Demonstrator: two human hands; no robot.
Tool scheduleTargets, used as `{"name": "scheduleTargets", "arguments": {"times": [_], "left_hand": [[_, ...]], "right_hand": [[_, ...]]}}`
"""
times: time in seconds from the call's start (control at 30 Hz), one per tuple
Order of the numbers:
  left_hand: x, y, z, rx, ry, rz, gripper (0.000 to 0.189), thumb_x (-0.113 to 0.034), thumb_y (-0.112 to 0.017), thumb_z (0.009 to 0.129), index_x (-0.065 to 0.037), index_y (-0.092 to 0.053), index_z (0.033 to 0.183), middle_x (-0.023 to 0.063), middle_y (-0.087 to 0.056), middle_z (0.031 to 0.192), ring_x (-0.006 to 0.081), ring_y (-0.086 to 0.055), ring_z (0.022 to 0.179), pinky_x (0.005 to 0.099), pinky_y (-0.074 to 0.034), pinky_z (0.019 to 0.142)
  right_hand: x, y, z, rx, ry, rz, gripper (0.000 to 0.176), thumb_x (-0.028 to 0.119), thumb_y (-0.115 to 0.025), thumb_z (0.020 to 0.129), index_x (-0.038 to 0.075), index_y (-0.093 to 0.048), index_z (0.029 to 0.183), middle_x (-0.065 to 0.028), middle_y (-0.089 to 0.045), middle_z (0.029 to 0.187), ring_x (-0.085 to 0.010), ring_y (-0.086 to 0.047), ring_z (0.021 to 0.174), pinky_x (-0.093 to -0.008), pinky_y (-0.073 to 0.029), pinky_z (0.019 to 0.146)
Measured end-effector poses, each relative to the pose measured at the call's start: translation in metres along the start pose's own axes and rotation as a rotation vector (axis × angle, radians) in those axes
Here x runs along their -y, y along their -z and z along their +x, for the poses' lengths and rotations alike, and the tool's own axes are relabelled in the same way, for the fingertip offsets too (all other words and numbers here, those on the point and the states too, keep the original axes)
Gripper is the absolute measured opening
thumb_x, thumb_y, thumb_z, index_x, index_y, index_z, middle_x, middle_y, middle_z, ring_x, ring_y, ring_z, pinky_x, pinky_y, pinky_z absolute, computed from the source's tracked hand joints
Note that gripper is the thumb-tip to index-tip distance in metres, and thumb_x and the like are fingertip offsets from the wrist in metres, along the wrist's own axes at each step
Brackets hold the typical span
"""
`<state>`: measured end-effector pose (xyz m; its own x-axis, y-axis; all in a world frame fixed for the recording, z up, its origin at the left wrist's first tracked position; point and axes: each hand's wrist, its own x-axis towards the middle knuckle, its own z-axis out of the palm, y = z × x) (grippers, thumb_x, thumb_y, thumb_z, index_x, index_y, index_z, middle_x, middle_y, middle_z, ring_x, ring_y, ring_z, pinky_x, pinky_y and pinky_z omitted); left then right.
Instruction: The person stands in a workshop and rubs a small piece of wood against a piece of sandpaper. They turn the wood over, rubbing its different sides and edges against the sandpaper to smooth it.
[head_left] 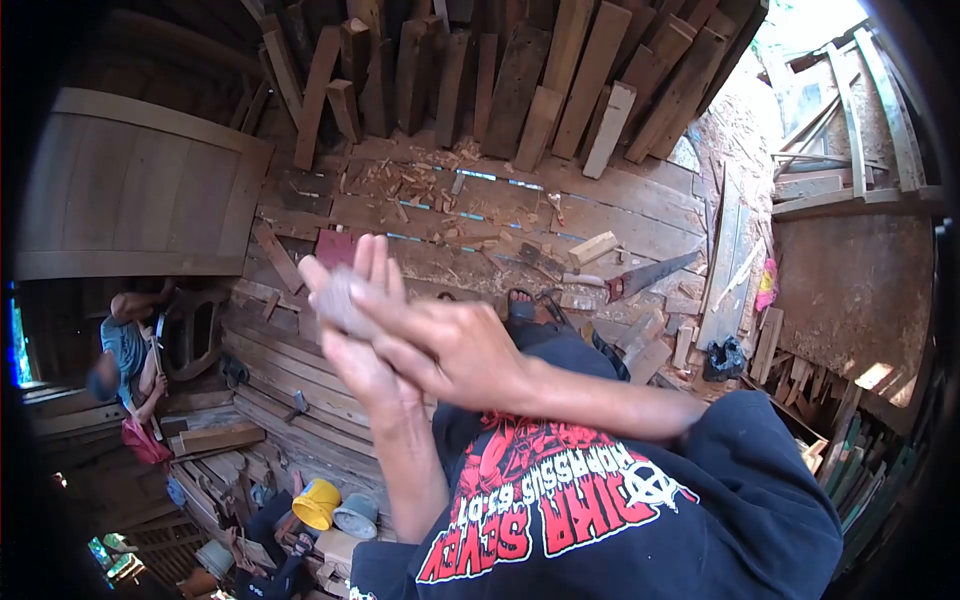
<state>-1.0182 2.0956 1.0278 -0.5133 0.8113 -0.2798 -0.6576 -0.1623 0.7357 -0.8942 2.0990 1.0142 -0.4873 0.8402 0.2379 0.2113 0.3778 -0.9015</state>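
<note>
I see a floor (620, 200) made of old wood boards. Small wood chips (420, 175) lie all over it, and a saw (655, 275) lies there too. Many planks (500, 80) lean in a row at the far side. A big wood panel (140, 190) with a round top is on my left. Bright sun comes in at the top right. A yellow bucket (318, 503) stands lower down.

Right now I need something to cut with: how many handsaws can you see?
1. The handsaw lies on the plank floor right of centre, among offcuts. More could be hidden under the scrap wood.
</note>
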Motion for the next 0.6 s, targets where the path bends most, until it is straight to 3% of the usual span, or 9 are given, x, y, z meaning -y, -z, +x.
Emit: {"name": "scheduleTargets", "arguments": {"times": [0.03,0.2,0.3,0.33,0.43,0.47,0.57,0.6], "left_hand": [[-0.003,0.000,0.003,-0.036,-0.005,-0.019,0.059,-0.036,-0.029,0.114,-0.007,-0.018,0.164,0.0319,-0.037,0.159,0.0408,-0.038,0.151,0.0471,-0.027,0.130],[0.007,-0.015,-0.011,0.005,-0.032,0.089,0.062,-0.040,-0.033,0.113,-0.012,-0.016,0.166,0.0325,-0.036,0.160,0.0442,-0.036,0.151,0.0489,-0.029,0.129],[-0.002,-0.001,0.004,0.016,-0.008,-0.029,0.058,-0.045,-0.027,0.114,-0.010,-0.023,0.161,0.0314,-0.040,0.157,0.0424,-0.041,0.149,0.0488,-0.033,0.127],[0.000,-0.002,0.004,0.049,-0.044,0.033,0.062,-0.046,-0.026,0.114,-0.016,-0.013,0.167,0.0290,-0.043,0.156,0.0421,-0.042,0.148,0.0499,-0.034,0.126],[0.007,-0.013,-0.007,0.017,-0.017,0.123,0.067,-0.050,-0.028,0.113,-0.014,-0.010,0.166,0.0267,-0.043,0.157,0.0415,-0.041,0.148,0.0515,-0.035,0.125],[0.009,-0.008,-0.010,0.095,0.058,0.066,0.069,-0.052,-0.029,0.113,-0.014,-0.009,0.166,0.0248,-0.041,0.159,0.0406,-0.040,0.149,0.0531,-0.035,0.124],[0.000,-0.004,-0.003,0.073,0.012,0.075,0.068,-0.052,-0.029,0.113,-0.013,-0.013,0.166,0.0248,-0.039,0.161,0.0398,-0.040,0.150,0.0546,-0.035,0.123],[0.001,-0.001,0.001,0.039,-0.020,0.099,0.069,-0.054,-0.029,0.112,-0.013,-0.015,0.166,0.0247,-0.038,0.161,0.0404,-0.038,0.151,0.0574,-0.034,0.123]], "right_hand": [[0.004,0.001,-0.009,0.058,-0.017,0.002,0.053,0.031,-0.067,0.099,0.017,-0.058,0.149,-0.0147,-0.070,0.083,-0.0319,-0.072,0.069,-0.0415,-0.058,0.060],[-0.005,-0.004,0.011,-0.088,0.047,0.005,0.053,0.033,-0.067,0.099,0.016,-0.059,0.149,-0.0139,-0.071,0.083,-0.0303,-0.072,0.069,-0.0409,-0.058,0.059],[0.004,0.003,-0.007,0.042,-0.007,0.017,0.054,0.031,-0.068,0.098,0.014,-0.059,0.148,-0.0167,-0.071,0.085,-0.0332,-0.073,0.072,-0.0426,-0.058,0.062],[0.003,0.001,-0.010,0.042,-0.019,0.034,0.054,0.030,-0.068,0.097,0.013,-0.059,0.148,-0.0174,-0.072,0.085,-0.0337,-0.073,0.073,-0.0432,-0.058,0.063],[-0.013,-0.004,0.018,-0.136,0.111,0.047,0.054,0.029,-0.068,0.098,0.014,-0.058,0.149,-0.0157,-0.072,0.084,-0.0315,-0.073,0.073,-0.0426,-0.058,0.063],[-0.013,-0.001,0.022,-0.107,0.111,-0.003,0.055,0.027,-0.068,0.099,0.014,-0.057,0.151,-0.0147,-0.071,0.083,-0.0313,-0.072,0.072,-0.0422,-0.058,0.064],[0.002,0.005,-0.007,0.079,0.015,0.060,0.056,0.024,-0.068,0.097,0.014,-0.056,0.151,-0.0157,-0.071,0.084,-0.0329,-0.072,0.073,-0.0431,-0.058,0.065],[-0.001,0.001,-0.010,0.053,0.002,0.092,0.057,0.024,-0.069,0.097,0.016,-0.056,0.152,-0.0162,-0.071,0.084,-0.0333,-0.071,0.072,-0.0436,-0.059,0.066]]}}
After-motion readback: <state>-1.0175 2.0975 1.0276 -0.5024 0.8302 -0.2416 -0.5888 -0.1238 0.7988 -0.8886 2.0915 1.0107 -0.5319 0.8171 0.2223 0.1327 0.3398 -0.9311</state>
